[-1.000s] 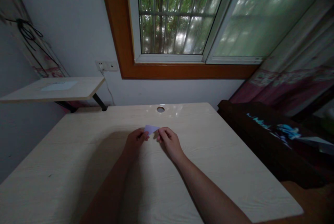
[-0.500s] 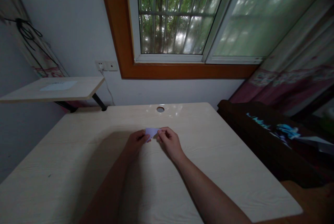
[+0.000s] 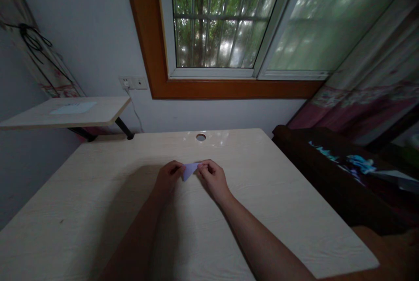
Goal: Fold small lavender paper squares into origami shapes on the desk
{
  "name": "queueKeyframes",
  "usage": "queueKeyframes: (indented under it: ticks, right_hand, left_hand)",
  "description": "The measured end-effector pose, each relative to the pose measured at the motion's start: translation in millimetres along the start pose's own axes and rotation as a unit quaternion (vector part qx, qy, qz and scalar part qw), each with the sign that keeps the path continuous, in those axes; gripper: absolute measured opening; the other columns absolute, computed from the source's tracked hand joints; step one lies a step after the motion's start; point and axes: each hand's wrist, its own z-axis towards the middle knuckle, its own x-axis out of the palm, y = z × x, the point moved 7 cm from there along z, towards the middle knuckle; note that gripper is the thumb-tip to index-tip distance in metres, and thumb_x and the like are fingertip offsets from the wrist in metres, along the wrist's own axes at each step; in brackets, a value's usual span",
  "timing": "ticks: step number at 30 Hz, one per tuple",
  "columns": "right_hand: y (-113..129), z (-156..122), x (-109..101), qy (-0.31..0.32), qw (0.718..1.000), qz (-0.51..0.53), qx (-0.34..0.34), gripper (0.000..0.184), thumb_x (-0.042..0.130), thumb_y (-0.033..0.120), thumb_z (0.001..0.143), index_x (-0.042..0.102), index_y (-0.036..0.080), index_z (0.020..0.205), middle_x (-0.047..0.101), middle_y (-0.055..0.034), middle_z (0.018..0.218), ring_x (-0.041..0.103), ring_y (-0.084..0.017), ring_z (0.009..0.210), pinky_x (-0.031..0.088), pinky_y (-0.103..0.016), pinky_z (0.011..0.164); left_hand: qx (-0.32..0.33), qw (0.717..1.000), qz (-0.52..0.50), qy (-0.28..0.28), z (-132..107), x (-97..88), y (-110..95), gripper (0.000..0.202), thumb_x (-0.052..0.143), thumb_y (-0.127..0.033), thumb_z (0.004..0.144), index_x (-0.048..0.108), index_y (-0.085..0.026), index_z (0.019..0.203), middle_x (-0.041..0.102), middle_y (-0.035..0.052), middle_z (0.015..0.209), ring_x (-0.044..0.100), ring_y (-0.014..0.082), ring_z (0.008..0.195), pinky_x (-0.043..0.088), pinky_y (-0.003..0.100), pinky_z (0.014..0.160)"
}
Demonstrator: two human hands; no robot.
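A small piece of purple paper (image 3: 189, 171) is stretched between my hands just above the desk (image 3: 262, 211). It now shows as a triangle with one point hanging down toward me. My left hand (image 3: 169, 176) pinches its left corner between thumb and fingers. On the other side, my right hand (image 3: 212, 176) pinches the right corner with thumb and forefinger. Whether the paper touches the desktop I cannot tell.
A round cable hole (image 3: 200, 137) lies near the desk's back edge. To the left, a raised shelf (image 3: 114, 113) on black legs carries a white sheet (image 3: 73, 107). Dark furniture (image 3: 314, 172) with blue cloth stands at the right. A window (image 3: 222, 23) is ahead.
The purple paper has gone from a roughly rectangular outline to a triangle pointing down. My left hand has shifted slightly on its corner; my right hand stays almost still.
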Motion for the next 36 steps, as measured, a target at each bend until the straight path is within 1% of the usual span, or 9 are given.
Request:
queueKeyframes:
  ticks: [6, 10, 15, 20, 22, 24, 28, 32, 36]
  right_hand:
    - [-1, 1, -4, -0.025, 1.000, 0.000, 0.002, 0.024, 0.066, 0.043, 0.082, 0.068, 0.019, 0.083, 0.063, 0.0006, 0.063, 0.053, -0.014, 0.057, 0.040, -0.025, 0.055]
    - [1, 0, -6, -0.036, 0.999, -0.003, 0.002, 0.024, 0.066, 0.043, 0.082, 0.067, 0.019, 0.082, 0.060, 0.0011, 0.063, 0.052, -0.014, 0.057, 0.039, -0.026, 0.056]
    - [4, 0, -5, -0.031, 0.999, 0.016, -0.001, 0.024, 0.066, 0.042, 0.082, 0.065, 0.019, 0.084, 0.056, 0.0025, 0.063, 0.050, -0.013, 0.057, 0.038, -0.025, 0.056]
    - [-3, 3, -3, -0.034, 0.998, 0.042, -0.024, 0.028, 0.071, 0.038, 0.080, 0.058, 0.022, 0.098, 0.058, 0.0040, 0.071, 0.050, -0.012, 0.057, 0.042, -0.024, 0.056]
    - [-7, 4, -2, -0.038, 0.998, 0.042, -0.029, 0.030, 0.071, 0.037, 0.080, 0.053, 0.023, 0.098, 0.059, 0.0045, 0.073, 0.051, -0.011, 0.057, 0.043, -0.024, 0.056]
    - [-9, 4, -1, -0.029, 0.999, 0.030, -0.034, 0.027, 0.070, 0.037, 0.081, 0.052, 0.023, 0.095, 0.057, 0.0059, 0.068, 0.050, -0.011, 0.055, 0.042, -0.024, 0.055]
    - [-5, 2, 3, 0.005, 0.998, -0.032, -0.056, 0.020, 0.068, 0.037, 0.084, 0.057, 0.021, 0.085, 0.048, 0.0066, 0.060, 0.045, -0.011, 0.054, 0.037, -0.023, 0.054]
    - [3, -1, 4, 0.014, 0.992, -0.082, -0.095, 0.016, 0.068, 0.035, 0.084, 0.064, 0.020, 0.087, 0.053, 0.0027, 0.069, 0.049, -0.012, 0.062, 0.039, -0.024, 0.058]
    - [4, 0, 5, 0.023, 0.989, -0.097, -0.105, 0.018, 0.068, 0.036, 0.084, 0.065, 0.021, 0.093, 0.056, 0.0015, 0.074, 0.051, -0.013, 0.064, 0.041, -0.024, 0.060]
  left_hand:
    - [-0.010, 0.999, -0.035, 0.016, -2, 2.5, 5, 0.021, 0.066, -0.037, 0.080, 0.068, -0.017, 0.073, 0.065, 0.0009, 0.070, 0.058, 0.0147, 0.068, 0.046, 0.024, 0.066]
    - [-0.018, 0.999, -0.028, 0.035, -2, 4.8, 10, 0.021, 0.067, -0.037, 0.080, 0.069, -0.016, 0.074, 0.067, 0.0009, 0.071, 0.060, 0.0144, 0.068, 0.046, 0.024, 0.067]
    - [-0.027, 0.999, -0.023, 0.029, -2, 3.9, 11, 0.023, 0.068, -0.038, 0.079, 0.070, -0.016, 0.074, 0.068, 0.0011, 0.070, 0.061, 0.0150, 0.067, 0.047, 0.025, 0.066]
    - [-0.023, 1.000, 0.001, 0.016, -3, 1.7, 4, 0.023, 0.068, -0.039, 0.080, 0.071, -0.017, 0.075, 0.068, 0.0006, 0.070, 0.060, 0.0147, 0.068, 0.046, 0.024, 0.067]
    - [-0.023, 1.000, 0.005, 0.013, -2, 1.4, 3, 0.022, 0.067, -0.039, 0.080, 0.071, -0.017, 0.075, 0.069, 0.0008, 0.071, 0.061, 0.0149, 0.069, 0.046, 0.024, 0.067]
    - [-0.020, 1.000, 0.007, 0.013, -2, 1.5, 3, 0.022, 0.067, -0.038, 0.080, 0.071, -0.017, 0.075, 0.069, 0.0009, 0.072, 0.061, 0.0149, 0.069, 0.046, 0.024, 0.068]
    - [-0.015, 1.000, 0.011, 0.014, -1, 2.0, 4, 0.022, 0.067, -0.038, 0.080, 0.071, -0.017, 0.074, 0.068, 0.0007, 0.072, 0.059, 0.0145, 0.069, 0.045, 0.024, 0.066]
    - [-0.018, 1.000, 0.009, 0.014, 1, 2.8, 5, 0.022, 0.068, -0.039, 0.079, 0.070, -0.017, 0.073, 0.067, 0.0000, 0.070, 0.058, 0.0143, 0.067, 0.044, 0.024, 0.066]
    - [-0.010, 1.000, 0.015, 0.014, 1, 3.0, 3, 0.022, 0.067, -0.039, 0.081, 0.070, -0.018, 0.074, 0.066, 0.0001, 0.070, 0.058, 0.0145, 0.068, 0.044, 0.024, 0.066]
